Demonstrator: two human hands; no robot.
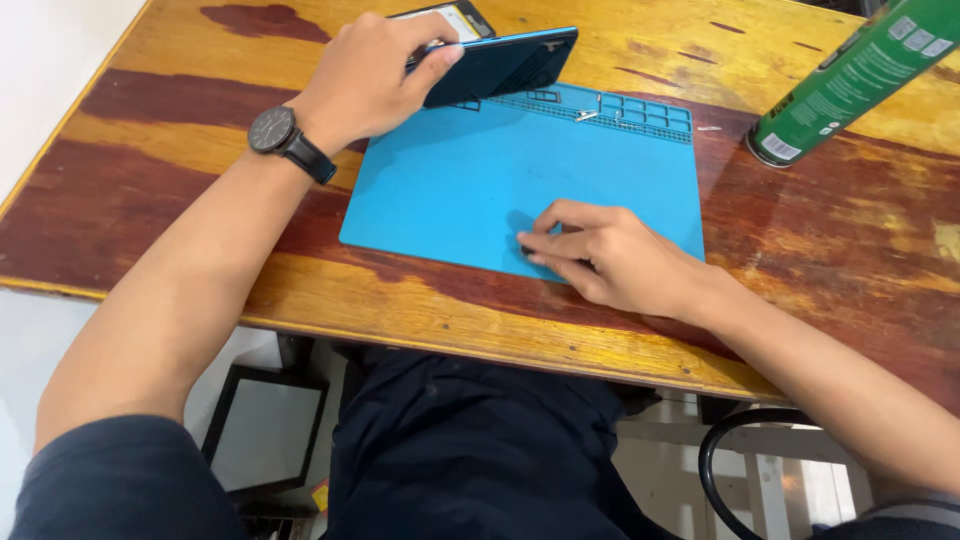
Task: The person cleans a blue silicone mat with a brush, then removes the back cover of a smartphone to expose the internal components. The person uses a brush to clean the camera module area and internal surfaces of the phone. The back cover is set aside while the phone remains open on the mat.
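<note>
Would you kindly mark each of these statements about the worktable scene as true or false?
1. The left hand holds a dark phone tilted above the table. True.
2. The right hand holds the green spray can. False: its fingertips press on the blue mat; the can stands apart at the far right.
3. A black wristwatch is on the left wrist. True.
4. The mat lies on a bare metal bench. False: it lies on a wooden table.
5. The mat's small compartments run along its far edge. True.
</note>
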